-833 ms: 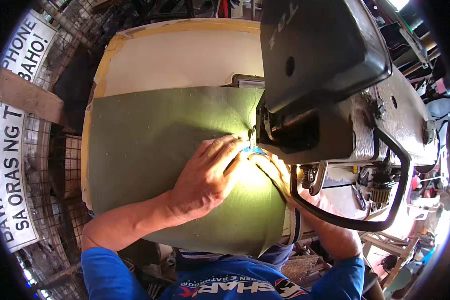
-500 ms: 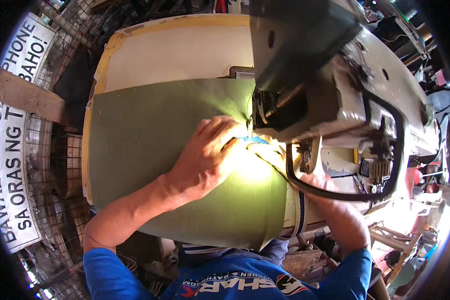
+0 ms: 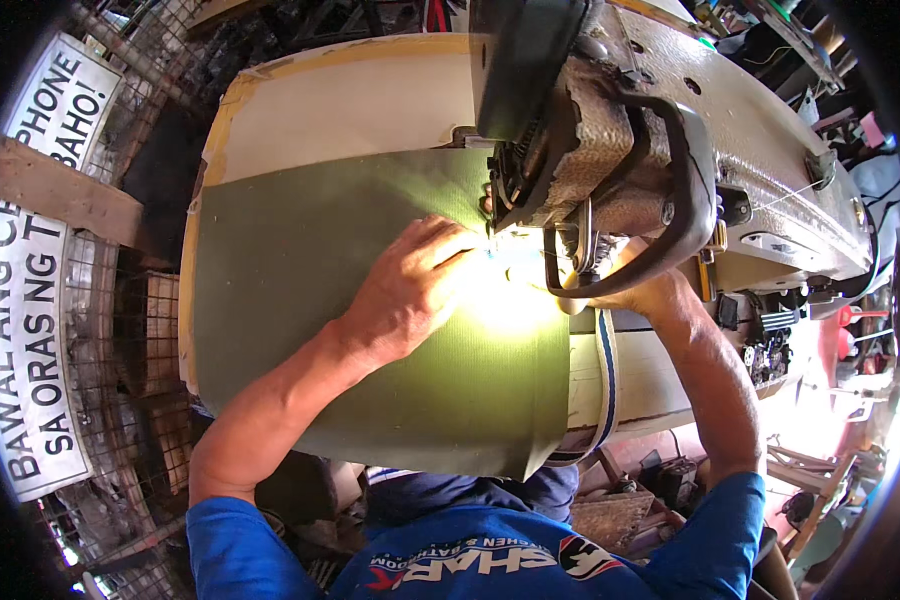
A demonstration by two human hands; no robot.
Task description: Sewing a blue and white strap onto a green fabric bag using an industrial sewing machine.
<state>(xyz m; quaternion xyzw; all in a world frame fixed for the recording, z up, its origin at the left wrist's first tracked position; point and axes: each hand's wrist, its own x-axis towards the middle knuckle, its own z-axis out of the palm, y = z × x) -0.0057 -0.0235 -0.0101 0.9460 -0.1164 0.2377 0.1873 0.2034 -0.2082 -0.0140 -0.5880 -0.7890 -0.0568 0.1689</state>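
Observation:
A large sewing machine (image 3: 760, 190) reaches in from the right, its head over a green sheet (image 3: 300, 260) spread on the table. My left hand (image 3: 410, 285) lies on the sheet just left of the needle area, fingers bent and pressed together. Bright lamp glare washes out its fingertips and whatever they hold. On the other side of the machine head is my right hand (image 3: 650, 285), its fingers largely hidden behind the black looped guard (image 3: 690, 200). A white strap with a dark blue stripe (image 3: 608, 375) hangs below the right hand, over the table's front edge.
A pale tabletop with a yellowish edge (image 3: 345, 105) shows beyond the sheet. Wire mesh with white signs (image 3: 35, 350) stands at the left, crossed by a wooden board (image 3: 70, 195). Wooden pieces (image 3: 615, 515) and clutter lie below the table and at the right.
The machine head appears further left and more of its arm shows, as the view has shifted. Both hands stay beside the needle area. The blue strip seen at the left fingertips is now lost in glare.

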